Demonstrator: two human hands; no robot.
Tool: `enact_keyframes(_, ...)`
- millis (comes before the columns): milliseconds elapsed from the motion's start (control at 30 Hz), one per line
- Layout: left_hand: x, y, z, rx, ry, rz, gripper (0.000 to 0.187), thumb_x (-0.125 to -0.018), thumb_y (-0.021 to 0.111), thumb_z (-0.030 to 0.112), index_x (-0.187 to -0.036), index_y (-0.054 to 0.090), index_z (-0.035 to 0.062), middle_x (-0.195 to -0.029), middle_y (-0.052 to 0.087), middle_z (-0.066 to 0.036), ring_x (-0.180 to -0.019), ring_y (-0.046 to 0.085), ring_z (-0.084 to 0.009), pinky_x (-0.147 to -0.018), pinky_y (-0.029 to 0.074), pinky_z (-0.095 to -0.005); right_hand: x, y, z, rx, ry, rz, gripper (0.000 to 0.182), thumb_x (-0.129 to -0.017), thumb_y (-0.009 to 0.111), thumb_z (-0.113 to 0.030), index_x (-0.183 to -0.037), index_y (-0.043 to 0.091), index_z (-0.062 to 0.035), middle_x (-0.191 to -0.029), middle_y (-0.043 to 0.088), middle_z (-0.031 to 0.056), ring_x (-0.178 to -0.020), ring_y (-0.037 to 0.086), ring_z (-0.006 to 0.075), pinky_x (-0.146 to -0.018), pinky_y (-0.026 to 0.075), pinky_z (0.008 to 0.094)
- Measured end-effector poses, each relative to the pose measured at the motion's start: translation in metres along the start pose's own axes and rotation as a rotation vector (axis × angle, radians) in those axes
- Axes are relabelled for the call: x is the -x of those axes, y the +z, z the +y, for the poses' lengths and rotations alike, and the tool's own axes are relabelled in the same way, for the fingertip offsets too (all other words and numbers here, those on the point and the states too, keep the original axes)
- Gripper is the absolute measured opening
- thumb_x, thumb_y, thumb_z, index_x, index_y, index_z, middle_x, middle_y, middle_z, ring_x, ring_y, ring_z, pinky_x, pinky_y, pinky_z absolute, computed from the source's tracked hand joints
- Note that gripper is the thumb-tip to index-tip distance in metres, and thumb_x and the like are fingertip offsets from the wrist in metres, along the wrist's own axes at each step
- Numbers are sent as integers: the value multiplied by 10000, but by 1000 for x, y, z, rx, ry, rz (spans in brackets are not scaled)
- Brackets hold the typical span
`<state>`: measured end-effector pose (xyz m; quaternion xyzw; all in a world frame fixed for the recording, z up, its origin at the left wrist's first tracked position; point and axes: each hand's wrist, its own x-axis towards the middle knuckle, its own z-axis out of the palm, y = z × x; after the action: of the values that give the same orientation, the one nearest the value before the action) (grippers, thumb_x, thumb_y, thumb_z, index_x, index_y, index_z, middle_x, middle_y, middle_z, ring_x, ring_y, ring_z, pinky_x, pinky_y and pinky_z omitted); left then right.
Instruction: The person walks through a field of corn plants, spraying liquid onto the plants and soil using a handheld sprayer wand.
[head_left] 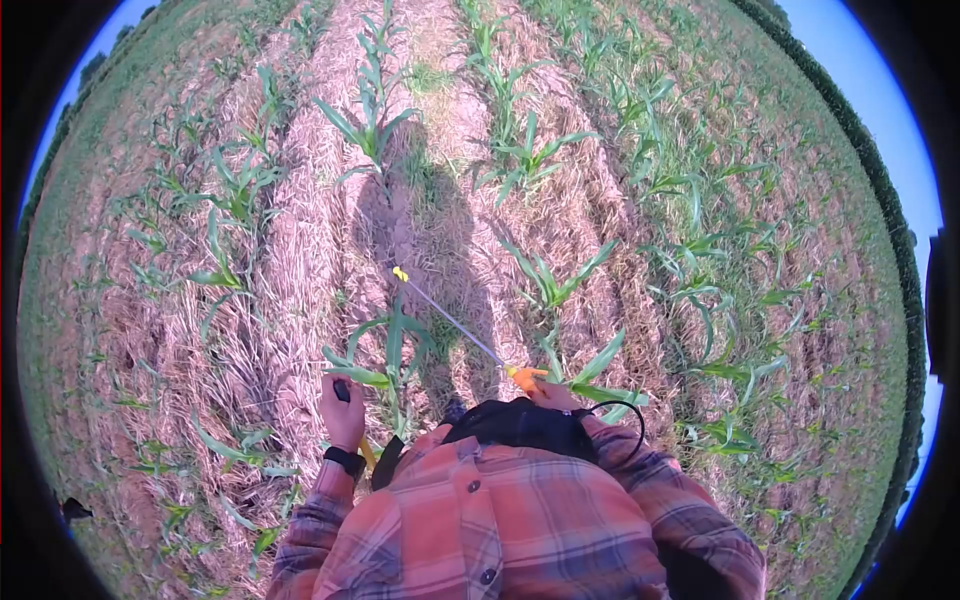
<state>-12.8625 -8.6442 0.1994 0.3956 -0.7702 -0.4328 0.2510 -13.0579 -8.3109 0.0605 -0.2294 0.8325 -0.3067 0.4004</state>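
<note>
My right hand (553,397) is closed around the orange handle (524,378) of a spray wand. The wand's thin grey tube (455,323) reaches forward and left to a yellow nozzle (400,273), held above the straw-covered ground. From the handle side a black hose (638,425) curves back toward my right arm. Closed too, my left hand (343,418) grips a lever with a black end (342,390); a yellow part (367,454) shows by the wrist. Just right of that hand stands a young corn plant (394,350).
Rows of young corn plants (546,280) run ahead and to both sides. Dry straw (310,230) covers the soil between them. My shadow (415,215) falls forward along the row. A dark tree line (860,130) borders the field on the right.
</note>
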Motion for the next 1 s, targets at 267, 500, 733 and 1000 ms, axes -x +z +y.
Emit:
enact_keyframes(267,-29,5,7,26,-73,-3,137,-724,542,33,-838,466,47,-569,414,-14,-511,386,-93,-467,324,-251,-44,-11,-27,174,-219,-226,276,-796,471,-370,-857,518,-106,-762,574,144,-741,580,302,-625,421,379)
enact_keyframes(500,-67,29,16,-86,-57,141,148,-712,541,9,-836,466,38,-606,421,-26,-523,378,-111,-477,332,-272,-134,-13,60,-185,-89,-173,232,-803,521,-245,-947,569,-69,-835,595,99,-785,566,161,-684,421,304)
enact_keyframes(733,-118,84,55,-135,-37,122,148,-692,531,21,-827,475,37,-658,438,-46,-566,399,-130,-533,355,-271,-135,-104,52,38,53,55,380,-781,506,-373,-952,556,-36,-789,592,158,-739,581,227,-664,429,331)
enact_keyframes(1000,-164,148,89,-154,30,48,147,-696,528,13,-827,469,43,-622,428,-41,-537,388,-118,-497,347,-270,-130,-165,94,-150,284,353,295,-806,492,-323,-835,582,-44,-627,570,101,-562,545,220,-513,409,350)
